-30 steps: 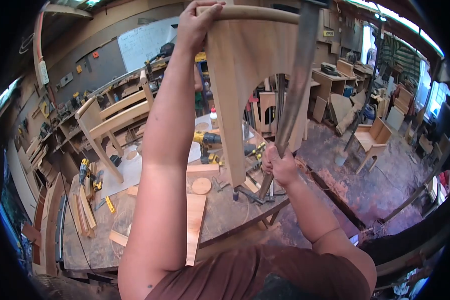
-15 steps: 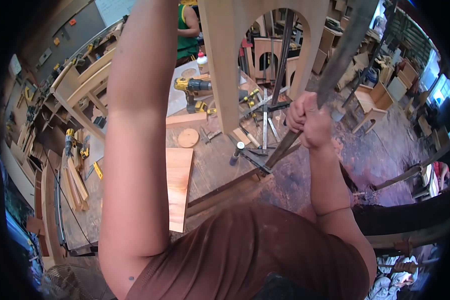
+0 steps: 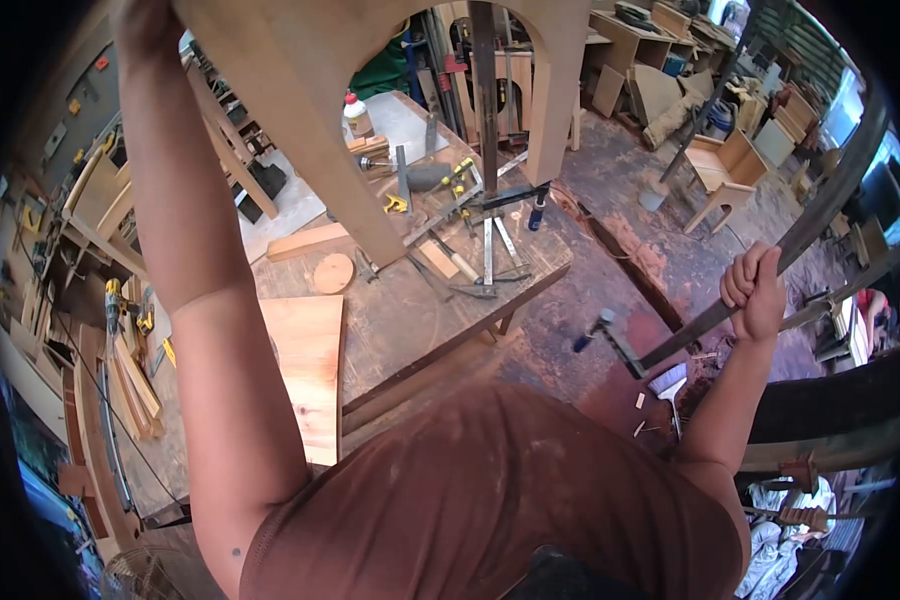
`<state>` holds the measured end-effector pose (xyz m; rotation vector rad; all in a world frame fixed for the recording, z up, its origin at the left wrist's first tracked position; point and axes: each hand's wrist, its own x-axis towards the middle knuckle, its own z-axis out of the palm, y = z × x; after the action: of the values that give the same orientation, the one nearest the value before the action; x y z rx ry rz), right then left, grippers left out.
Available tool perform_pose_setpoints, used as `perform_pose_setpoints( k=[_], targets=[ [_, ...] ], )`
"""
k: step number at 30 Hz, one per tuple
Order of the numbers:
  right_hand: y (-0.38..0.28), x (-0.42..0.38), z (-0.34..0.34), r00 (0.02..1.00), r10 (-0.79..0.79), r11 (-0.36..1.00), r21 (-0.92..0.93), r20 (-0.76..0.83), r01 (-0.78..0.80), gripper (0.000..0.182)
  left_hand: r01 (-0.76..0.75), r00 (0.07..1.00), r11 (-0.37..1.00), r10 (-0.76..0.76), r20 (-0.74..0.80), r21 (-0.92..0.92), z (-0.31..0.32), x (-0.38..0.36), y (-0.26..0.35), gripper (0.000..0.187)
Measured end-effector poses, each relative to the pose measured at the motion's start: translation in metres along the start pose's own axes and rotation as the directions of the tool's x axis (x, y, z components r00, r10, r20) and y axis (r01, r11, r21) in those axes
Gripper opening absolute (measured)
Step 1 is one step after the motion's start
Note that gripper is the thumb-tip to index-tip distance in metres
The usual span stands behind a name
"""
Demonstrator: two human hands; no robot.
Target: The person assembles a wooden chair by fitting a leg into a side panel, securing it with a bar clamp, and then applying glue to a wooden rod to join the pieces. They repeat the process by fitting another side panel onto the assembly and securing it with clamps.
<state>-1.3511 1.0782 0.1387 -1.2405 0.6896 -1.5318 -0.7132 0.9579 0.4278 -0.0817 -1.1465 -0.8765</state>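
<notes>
My right hand [image 3: 753, 290] is wrapped round the dark metal bar of a long bar clamp [image 3: 705, 325]. The clamp slants from lower left to upper right, its jaw and screw handle hanging over the floor beside the bench. My left arm reaches up, and my left hand [image 3: 148, 28] is cut off by the top edge, beside a pale wooden furniture piece [image 3: 320, 120] with an arched cut-out; its fingers are hidden. That piece stands on the workbench [image 3: 410, 325]. A second bar clamp [image 3: 485, 110] stands upright within the arch, its jaw near the bench corner.
On the bench lie a wooden board [image 3: 310, 365], a round wooden disc [image 3: 334, 272], squares [image 3: 488, 250] and a glue bottle [image 3: 357, 117]. Drills [image 3: 120, 305] and wood strips [image 3: 135, 375] are at left. A small wooden chair [image 3: 725, 175] stands on the floor at right.
My right hand has swung the bar clamp right and away from the furniture piece, over the floor. My view has shifted, and my left arm appears further left.
</notes>
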Motion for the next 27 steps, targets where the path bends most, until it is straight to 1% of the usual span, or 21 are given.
perform_pose_setpoints(
  k=[1, 2, 3, 4, 5, 6, 7, 8, 10, 12, 14, 15, 16, 18, 19, 20, 21, 22, 24, 26, 27],
  targets=[
    [0.003, -0.002, -0.012, 0.998, 0.019, 0.994, -0.103, -0.055, -0.024, 0.048, -0.175, 0.97, 0.915, 0.097, 0.224, 0.364, 0.034, -0.044, -0.012, 0.022],
    [0.006, -0.003, -0.022, 0.993, 0.029, 0.978, -0.202, -0.111, -0.051, 0.047, -0.409, 0.888, 0.735, 0.184, 0.422, 0.541, 0.068, -0.088, -0.024, 0.022],
    [0.011, -0.003, -0.033, 0.99, 0.035, 0.962, -0.263, -0.135, -0.07, 0.045, -0.39, 0.907, 0.76, 0.219, 0.359, 0.52, 0.068, -0.099, -0.021, 0.026],
    [0.018, -0.002, -0.044, 0.991, 0.039, 0.963, -0.261, -0.13, -0.072, 0.045, -0.388, 0.908, 0.757, 0.218, 0.357, 0.526, 0.059, -0.096, -0.015, 0.026],
    [0.025, -0.001, -0.056, 0.979, 0.069, 0.931, -0.341, -0.192, -0.133, 0.045, -0.365, 0.93, 0.613, 0.276, 0.242, 0.701, 0.04, -0.087, -0.001, 0.028],
    [0.033, 0.0, -0.067, 0.962, 0.093, 0.888, -0.416, -0.255, -0.196, 0.045, -0.296, 0.925, 0.448, 0.354, 0.136, 0.843, 0.02, -0.08, 0.013, 0.034],
    [0.039, 0.002, -0.077, 0.967, 0.097, 0.872, -0.448, -0.234, -0.196, 0.045, -0.266, 0.939, 0.631, 0.339, 0.049, 0.729, 0.003, -0.077, 0.026, 0.023],
    [0.045, 0.005, -0.083, 0.969, 0.105, 0.871, -0.449, -0.225, -0.199, 0.045, -0.262, 0.939, 0.624, 0.342, 0.044, 0.736, 0.003, -0.087, 0.027, 0.023],
    [0.057, 0.01, -0.093, 0.961, 0.125, 0.764, -0.594, -0.248, -0.253, 0.044, -0.369, 0.9, 0.648, 0.428, 0.082, 0.666, 0.004, -0.114, 0.031, 0.018],
    [0.074, 0.016, -0.104, 0.964, 0.147, 0.75, -0.61, -0.22, -0.254, 0.043, -0.374, 0.886, 0.618, 0.459, 0.069, 0.691, -0.009, -0.132, 0.043, 0.018],
    [0.091, 0.019, -0.11, 0.973, 0.126, 0.703, -0.675, -0.194, -0.225, 0.045, -0.388, 0.876, 0.671, 0.481, 0.026, 0.632, -0.018, -0.153, 0.052, 0.016],
    [0.098, 0.021, -0.115, 0.977, 0.132, 0.69, -0.692, -0.165, -0.21, 0.045, -0.384, 0.859, 0.634, 0.512, 0.008, 0.671, -0.022, -0.163, 0.056, 0.018],
    [0.105, 0.023, -0.117, 0.979, 0.144, 0.693, -0.692, -0.144, -0.203, 0.045, -0.381, 0.854, 0.618, 0.519, 0.007, 0.688, -0.027, -0.174, 0.06, 0.018],
    [0.117, 0.029, -0.116, 0.974, 0.168, 0.684, -0.694, -0.15, -0.225, 0.044, -0.409, 0.84, 0.618, 0.542, 0.013, 0.671, -0.039, -0.193, 0.072, 0.02],
    [0.12, 0.032, -0.113, 0.976, 0.182, 0.691, -0.692, -0.118, -0.212, 0.044, -0.395, 0.839, 0.588, 0.544, 0.016, 0.706, -0.038, -0.204, 0.075, 0.022],
    [0.12, 0.035, -0.11, 0.955, 0.249, 0.711, -0.638, -0.162, -0.294, 0.043, -0.401, 0.827, 0.563, 0.561, 0.023, 0.723, -0.038, -0.213, 0.077, 0.024],
    [0.12, 0.04, -0.106, 0.926, 0.32, 0.721, -0.583, -0.199, -0.374, 0.042, -0.393, 0.83, 0.547, 0.558, 0.028, 0.739, -0.038, -0.225, 0.078, 0.022],
    [0.12, 0.046, -0.102, 0.929, 0.336, 0.724, -0.588, -0.156, -0.361, 0.042, -0.384, 0.831, 0.53, 0.555, 0.033, 0.756, -0.036, -0.237, 0.079, 0.021],
    [0.118, 0.054, -0.097, 0.91, 0.4, 0.745, -0.538, -0.111, -0.393, 0.043, -0.389, 0.854, 0.548, 0.517, 0.067, 0.74, -0.052, -0.255, 0.093, 0.021],
    [0.113, 0.06, -0.094, 0.892, 0.45, 0.755, -0.516, -0.042, -0.405, 0.044, -0.329, 0.805, 0.561, 0.587, -0.085, 0.76, -0.081, -0.273, 0.11, 0.023],
    [0.11, 0.062, -0.091, 0.876, 0.481, 0.763, -0.488, -0.007, -0.423, 0.045, -0.332, 0.821, 0.628, 0.56, -0.112, 0.704, -0.103, -0.281, 0.116, 0.024]
  ],
)
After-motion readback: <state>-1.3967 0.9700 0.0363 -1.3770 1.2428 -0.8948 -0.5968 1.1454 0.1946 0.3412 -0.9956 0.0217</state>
